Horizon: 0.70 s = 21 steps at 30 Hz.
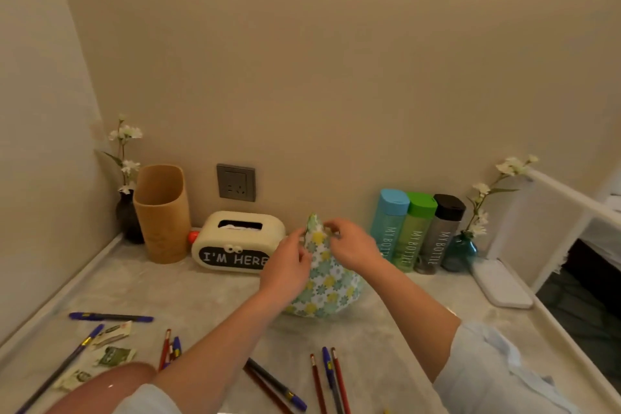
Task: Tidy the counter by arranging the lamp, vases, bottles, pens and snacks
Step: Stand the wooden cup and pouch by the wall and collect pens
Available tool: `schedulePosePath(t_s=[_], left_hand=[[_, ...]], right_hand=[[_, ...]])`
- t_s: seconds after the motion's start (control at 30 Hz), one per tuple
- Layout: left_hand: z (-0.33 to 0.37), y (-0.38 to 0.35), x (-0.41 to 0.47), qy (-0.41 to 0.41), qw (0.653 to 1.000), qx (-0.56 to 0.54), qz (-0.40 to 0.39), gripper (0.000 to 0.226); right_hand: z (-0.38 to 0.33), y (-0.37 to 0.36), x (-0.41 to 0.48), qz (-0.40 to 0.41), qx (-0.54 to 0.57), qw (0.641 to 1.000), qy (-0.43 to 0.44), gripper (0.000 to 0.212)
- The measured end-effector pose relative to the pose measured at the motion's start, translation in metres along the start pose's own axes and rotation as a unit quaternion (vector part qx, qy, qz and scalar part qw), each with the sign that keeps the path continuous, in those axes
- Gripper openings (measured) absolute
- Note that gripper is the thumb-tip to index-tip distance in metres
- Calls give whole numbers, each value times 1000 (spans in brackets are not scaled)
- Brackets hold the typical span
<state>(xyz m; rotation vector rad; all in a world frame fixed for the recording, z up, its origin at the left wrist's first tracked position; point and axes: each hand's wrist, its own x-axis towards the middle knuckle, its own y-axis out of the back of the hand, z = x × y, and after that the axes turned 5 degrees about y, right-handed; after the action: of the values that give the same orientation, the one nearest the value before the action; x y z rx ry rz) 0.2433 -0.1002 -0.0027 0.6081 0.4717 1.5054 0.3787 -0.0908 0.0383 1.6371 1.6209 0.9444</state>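
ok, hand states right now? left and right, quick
Left hand: closed, fingers pinching the top of the floral pouch.
Right hand: closed, also gripping the pouch top.

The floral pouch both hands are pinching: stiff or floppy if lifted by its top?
Probably floppy: the floral pouch looks like soft patterned cloth, gathered to a point where both hands pinch it. Its bulging base suggests loose contents that would likely sag.

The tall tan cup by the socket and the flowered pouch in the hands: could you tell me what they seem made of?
Tan cup: probably wood or bamboo veneer, matte, with faint grain and a thin wall. Flowered pouch: soft printed cloth, which gathers and creases where the left hand and right hand pinch its top.
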Motion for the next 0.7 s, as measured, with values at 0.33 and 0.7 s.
schedulePosePath(t_s=[0.33, 0.7], left_hand=[[28, -16, 12, 10, 999, -11, 46, 44], [4, -21, -1, 127, 970, -126, 163, 35]], right_hand=[[41, 4, -6, -68, 192, 978, 54, 51], [44, -2, 3, -52, -94, 991, 78, 42]])
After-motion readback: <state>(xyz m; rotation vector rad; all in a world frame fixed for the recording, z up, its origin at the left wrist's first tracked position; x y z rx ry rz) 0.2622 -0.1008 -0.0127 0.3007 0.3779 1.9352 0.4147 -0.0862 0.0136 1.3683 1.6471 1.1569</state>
